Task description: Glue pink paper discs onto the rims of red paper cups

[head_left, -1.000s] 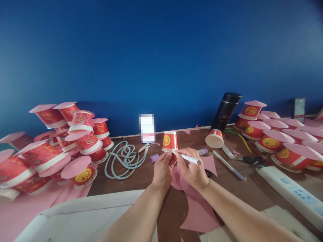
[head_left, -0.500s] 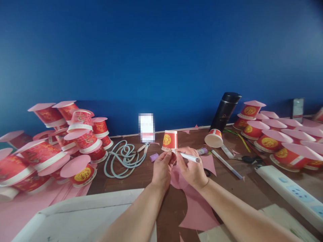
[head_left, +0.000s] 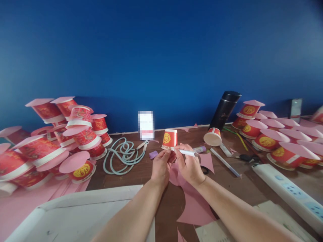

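Note:
My left hand [head_left: 161, 164] pinches the rim of an upside-down red paper cup [head_left: 169, 138], which bears a round gold emblem and a white stripe. My right hand [head_left: 190, 164] holds a white pen [head_left: 188, 153], its front end at the cup's rim; the tip is hidden by the fingers. Just beyond the hands lie a loose purple cap [head_left: 153, 155] and a purple-and-white glue stick [head_left: 200, 149]. Under my right hand is a pink paper scrap [head_left: 194, 205] with curved cut-outs, and a black ring-shaped handle [head_left: 205, 170] shows beside it.
Red cups with pink paper discs pile up at left [head_left: 83, 134] and right [head_left: 271, 136]. A blue cord [head_left: 118, 168] with a badge [head_left: 146, 124], a tilted black flask [head_left: 224, 109], a cup on its side [head_left: 212, 137], another pen [head_left: 225, 162] and a power strip [head_left: 290, 191] surround the hands.
The view has shifted slightly. Both hands keep hold of the cup and the pen; the cup has turned a little, so its white stripe shows more and the emblem sits further left.

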`<state>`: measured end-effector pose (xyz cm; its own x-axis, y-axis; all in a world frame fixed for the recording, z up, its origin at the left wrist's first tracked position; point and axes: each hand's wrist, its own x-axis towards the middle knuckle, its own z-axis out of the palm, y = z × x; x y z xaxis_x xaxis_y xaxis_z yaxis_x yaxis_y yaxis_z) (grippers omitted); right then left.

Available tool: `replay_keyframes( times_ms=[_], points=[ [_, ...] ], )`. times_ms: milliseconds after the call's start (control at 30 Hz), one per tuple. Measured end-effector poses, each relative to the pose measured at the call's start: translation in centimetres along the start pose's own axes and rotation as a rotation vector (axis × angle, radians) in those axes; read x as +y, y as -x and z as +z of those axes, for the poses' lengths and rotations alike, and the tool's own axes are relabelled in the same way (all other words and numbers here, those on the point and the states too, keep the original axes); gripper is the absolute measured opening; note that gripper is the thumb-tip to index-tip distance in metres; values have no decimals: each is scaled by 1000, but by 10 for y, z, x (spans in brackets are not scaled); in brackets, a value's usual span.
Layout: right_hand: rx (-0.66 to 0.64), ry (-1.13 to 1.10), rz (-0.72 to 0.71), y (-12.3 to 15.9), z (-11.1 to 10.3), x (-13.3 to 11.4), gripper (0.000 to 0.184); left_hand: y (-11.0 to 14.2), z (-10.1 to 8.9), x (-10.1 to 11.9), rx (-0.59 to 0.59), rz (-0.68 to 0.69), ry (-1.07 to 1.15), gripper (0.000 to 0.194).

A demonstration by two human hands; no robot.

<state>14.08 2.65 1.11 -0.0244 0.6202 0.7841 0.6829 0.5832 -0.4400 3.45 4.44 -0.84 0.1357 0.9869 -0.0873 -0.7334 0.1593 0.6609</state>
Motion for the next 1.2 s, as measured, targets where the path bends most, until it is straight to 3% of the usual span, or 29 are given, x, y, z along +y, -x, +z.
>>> replay_keyframes(
  times_ms=[400, 1200],
  points=[
    [29, 35, 30, 1, -1, 3, 12, 3, 3, 2, 40, -22, -19, 21],
    [26, 32, 35, 0, 0, 6, 13, 2, 0, 0, 11, -26, -12, 21]
  ],
)
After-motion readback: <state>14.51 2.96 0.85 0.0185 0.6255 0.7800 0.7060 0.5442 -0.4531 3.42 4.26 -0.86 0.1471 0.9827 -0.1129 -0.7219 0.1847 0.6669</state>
